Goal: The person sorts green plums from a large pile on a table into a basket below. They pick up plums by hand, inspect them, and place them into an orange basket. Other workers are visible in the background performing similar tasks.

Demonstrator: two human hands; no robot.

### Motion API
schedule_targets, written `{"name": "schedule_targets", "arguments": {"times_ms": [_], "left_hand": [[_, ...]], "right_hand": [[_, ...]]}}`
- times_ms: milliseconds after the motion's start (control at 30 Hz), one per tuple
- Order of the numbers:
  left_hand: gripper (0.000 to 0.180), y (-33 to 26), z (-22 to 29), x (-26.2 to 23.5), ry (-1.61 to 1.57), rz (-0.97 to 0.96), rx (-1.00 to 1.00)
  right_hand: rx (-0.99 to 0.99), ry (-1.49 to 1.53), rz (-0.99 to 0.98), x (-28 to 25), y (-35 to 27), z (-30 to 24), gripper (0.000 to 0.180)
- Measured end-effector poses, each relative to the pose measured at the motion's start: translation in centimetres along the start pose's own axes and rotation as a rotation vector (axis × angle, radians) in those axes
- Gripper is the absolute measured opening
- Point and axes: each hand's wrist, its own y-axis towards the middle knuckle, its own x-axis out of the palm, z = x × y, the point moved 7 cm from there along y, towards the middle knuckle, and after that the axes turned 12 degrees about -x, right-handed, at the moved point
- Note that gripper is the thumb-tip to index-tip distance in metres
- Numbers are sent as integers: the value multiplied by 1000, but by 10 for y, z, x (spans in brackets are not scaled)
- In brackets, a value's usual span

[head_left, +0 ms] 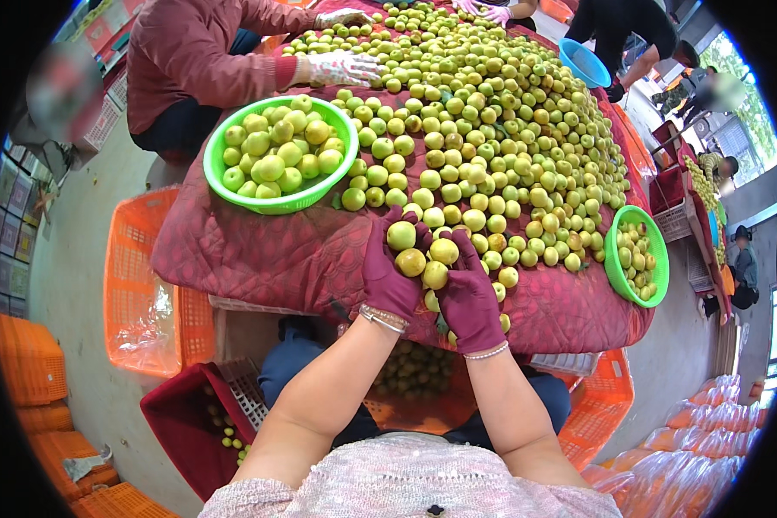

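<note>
Surface: dark red quilted cloth [259, 250] drapes a sorting table, heaped across its far and right parts with small round yellow-green fruits [492, 129].
Left hand: the maroon-gloved left hand [390, 278] sits at the near edge of the heap, fingers curled up around a small cluster of yellowish fruits [423, 255], cupping it from the left.
Right hand: the maroon-gloved right hand [468, 293] touches the same cluster from the right, fingers bent and close together against the fruits.
Held fruits: gathered between both palms, just above the cloth's near edge.
Large bowl: a bright green perforated plastic basin [281, 155], full of greener fruits, stands to the far left of the hands.
Small bowl: a second green plastic basin [637, 256] with a few fruits hangs at the table's right edge.
Co-worker: a person in a dark red top, white patterned glove [341, 67] resting on the heap, far left.
Floor: orange plastic crates [142, 285] stand left of the table.
</note>
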Motion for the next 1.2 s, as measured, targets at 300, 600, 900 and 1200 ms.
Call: {"name": "schedule_targets", "arguments": {"times_ms": [300,600,900,1200], "left_hand": [[28,14,-5,8,619,13,313],[35,18,-7,3,677,13,352],[27,32,4,-37,383,169,44],[14,29,6,-34,356,275,-24]], "right_hand": [[-338,-323,4,-24,37,-23,45],[-214,-526,-13,-25,34,-11,47],[-503,-1511,-352,-8,22,-4,49],[-554,-1994,-646,4,-3,22,28]]}}
